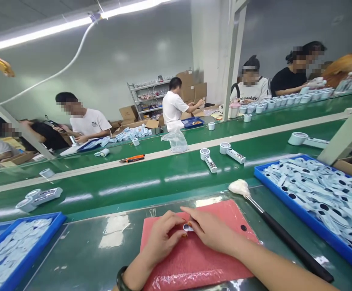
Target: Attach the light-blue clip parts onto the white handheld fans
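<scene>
A small pale-blue plastic part (pixel 187 228) is between my hands, above a red pad (pixel 200 262) on the bench. My left hand (pixel 164 234) pinches its left side with thumb and fingertips. On its other side, my right hand (pixel 208 228) grips it with bent fingers, which cover much of the part. A small black disc (pixel 244 228) lies on the pad's right side. To the right of the pad rests a black-handled tool (pixel 288 234), its metal shaft ending in a white wrapped tip (pixel 239 187).
Blue trays of pale-blue parts stand at right (pixel 273 186) and left (pixel 47 230). Beyond the bench, a green conveyor belt (pixel 164 178) carries handled devices (pixel 210 161), orange-handled pliers (pixel 133 159) and a clear plastic bag (pixel 177 141). Several people sit across it. A slanted metal post (pixel 348 125) rises at right.
</scene>
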Motion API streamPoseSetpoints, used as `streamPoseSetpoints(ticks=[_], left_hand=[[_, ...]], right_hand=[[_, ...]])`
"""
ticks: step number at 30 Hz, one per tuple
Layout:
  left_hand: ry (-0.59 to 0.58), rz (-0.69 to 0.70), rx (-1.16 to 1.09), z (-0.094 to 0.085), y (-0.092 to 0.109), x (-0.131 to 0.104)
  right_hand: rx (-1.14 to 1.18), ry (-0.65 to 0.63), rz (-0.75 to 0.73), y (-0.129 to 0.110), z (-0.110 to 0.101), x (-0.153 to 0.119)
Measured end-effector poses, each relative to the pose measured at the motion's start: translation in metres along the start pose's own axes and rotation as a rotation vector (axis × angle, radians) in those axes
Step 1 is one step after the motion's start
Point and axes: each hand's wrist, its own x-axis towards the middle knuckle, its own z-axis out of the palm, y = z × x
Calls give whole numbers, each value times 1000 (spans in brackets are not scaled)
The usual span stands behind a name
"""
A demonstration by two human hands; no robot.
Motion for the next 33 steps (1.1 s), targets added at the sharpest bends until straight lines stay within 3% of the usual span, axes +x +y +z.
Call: streamPoseSetpoints(ticks=[8, 20, 25, 33], left_hand=[[-29, 31, 82, 2, 5, -3], [-50, -36, 86, 4, 2, 3], [-15, -114, 82, 4, 2, 3], [52, -222, 133, 9, 0, 2]], right_hand=[[-70, 11, -28, -7, -1, 1], [-93, 45, -118, -11, -6, -5], [-76, 79, -196, -3, -2, -1], [-105, 151, -165, 20, 8, 7]])
